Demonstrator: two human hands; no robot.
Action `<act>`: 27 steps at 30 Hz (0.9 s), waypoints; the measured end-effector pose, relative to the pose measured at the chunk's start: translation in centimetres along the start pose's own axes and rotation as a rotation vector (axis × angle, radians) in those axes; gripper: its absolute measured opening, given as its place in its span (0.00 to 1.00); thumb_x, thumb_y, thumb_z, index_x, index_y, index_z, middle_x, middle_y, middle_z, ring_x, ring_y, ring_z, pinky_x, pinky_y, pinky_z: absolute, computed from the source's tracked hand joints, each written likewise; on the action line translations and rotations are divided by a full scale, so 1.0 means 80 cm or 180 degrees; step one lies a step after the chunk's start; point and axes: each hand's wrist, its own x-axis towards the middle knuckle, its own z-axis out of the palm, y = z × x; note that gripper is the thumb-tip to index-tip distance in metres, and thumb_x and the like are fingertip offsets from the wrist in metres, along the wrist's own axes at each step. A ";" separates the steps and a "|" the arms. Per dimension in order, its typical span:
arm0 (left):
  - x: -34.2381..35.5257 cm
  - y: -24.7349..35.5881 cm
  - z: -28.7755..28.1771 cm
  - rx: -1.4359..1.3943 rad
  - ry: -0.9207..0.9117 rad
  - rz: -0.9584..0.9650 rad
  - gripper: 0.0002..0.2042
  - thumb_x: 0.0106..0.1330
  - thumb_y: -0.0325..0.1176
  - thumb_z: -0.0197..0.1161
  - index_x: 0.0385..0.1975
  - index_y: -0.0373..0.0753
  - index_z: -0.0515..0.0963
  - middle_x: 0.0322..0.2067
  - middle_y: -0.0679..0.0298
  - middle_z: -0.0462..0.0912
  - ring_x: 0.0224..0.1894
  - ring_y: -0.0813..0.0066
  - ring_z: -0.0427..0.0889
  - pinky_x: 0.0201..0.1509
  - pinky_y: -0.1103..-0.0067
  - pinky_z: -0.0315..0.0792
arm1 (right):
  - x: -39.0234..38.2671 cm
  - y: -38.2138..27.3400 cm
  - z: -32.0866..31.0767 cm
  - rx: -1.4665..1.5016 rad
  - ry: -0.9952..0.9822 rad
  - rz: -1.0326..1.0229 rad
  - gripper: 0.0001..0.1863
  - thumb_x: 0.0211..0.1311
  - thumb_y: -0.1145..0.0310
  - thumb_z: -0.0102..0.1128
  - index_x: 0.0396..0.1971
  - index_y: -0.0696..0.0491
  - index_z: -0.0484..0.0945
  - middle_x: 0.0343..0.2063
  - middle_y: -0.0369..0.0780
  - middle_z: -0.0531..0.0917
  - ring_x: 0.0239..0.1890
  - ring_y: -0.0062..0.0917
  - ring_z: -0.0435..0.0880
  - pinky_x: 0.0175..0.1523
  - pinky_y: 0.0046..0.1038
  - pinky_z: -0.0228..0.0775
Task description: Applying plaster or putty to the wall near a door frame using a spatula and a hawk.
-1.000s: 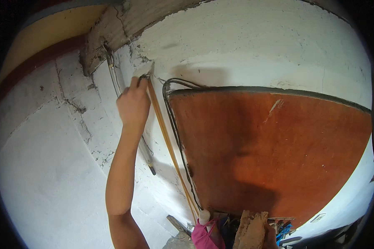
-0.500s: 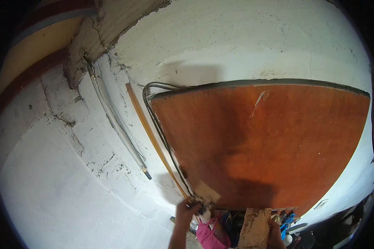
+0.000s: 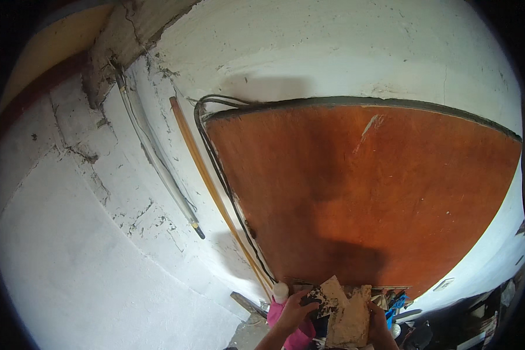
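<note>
At the lower middle of the head view, my left hand is closed on a flat tan scrap with ragged black patches. The scrap overlaps the upper left corner of a worn brown slab, perhaps wood or board. My right hand grips that slab by its right edge, with most of the fingers hidden. Beneath my left forearm lies a bright pink cloth or bag. A pale bottle-like top stands just beyond it.
An orange-brown panel covers the wall ahead. Along its left run black cables, a thin wooden strip and a pale tube. Blue items and dark clutter lie at the lower right.
My left hand has come right and down from the panel's lower left corner, bringing the tan scrap over the slab. The slab in my right hand has shifted slightly left. The view has tilted a little.
</note>
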 end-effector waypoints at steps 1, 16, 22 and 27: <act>-0.002 -0.005 -0.001 0.0081 0.0067 -0.0189 0.22 0.55 0.24 0.64 0.52 0.30 0.72 0.35 0.63 0.80 0.38 0.76 0.78 0.44 0.82 0.73 | 0.001 0.001 -0.005 0.0007 0.0122 0.0021 0.25 0.61 0.59 0.46 0.54 0.59 0.68 0.48 0.47 0.77 0.49 0.39 0.77 0.57 0.40 0.67; 0.030 -0.041 -0.020 0.1060 -0.0400 0.1554 0.15 0.54 0.23 0.59 0.43 0.37 0.76 0.34 0.64 0.79 0.33 0.73 0.79 0.34 0.80 0.75 | 0.027 -0.001 -0.033 0.0099 0.0050 -0.0127 0.24 0.62 0.56 0.50 0.50 0.59 0.72 0.45 0.45 0.79 0.48 0.34 0.78 0.55 0.37 0.69; 0.024 -0.015 0.021 -0.0498 0.0046 0.0166 0.19 0.54 0.23 0.59 0.47 0.39 0.72 0.34 0.65 0.78 0.30 0.74 0.78 0.29 0.81 0.73 | 0.010 0.004 -0.034 0.0061 -0.0218 -0.0564 0.23 0.62 0.56 0.51 0.49 0.59 0.72 0.44 0.45 0.79 0.47 0.34 0.78 0.55 0.36 0.69; 0.018 0.000 0.030 0.0053 0.0024 0.0120 0.19 0.54 0.23 0.59 0.48 0.37 0.72 0.34 0.65 0.78 0.31 0.76 0.78 0.29 0.81 0.73 | 0.022 -0.004 -0.036 0.1672 -0.2314 -0.0014 0.24 0.62 0.53 0.53 0.45 0.59 0.76 0.40 0.42 0.81 0.42 0.31 0.81 0.51 0.34 0.74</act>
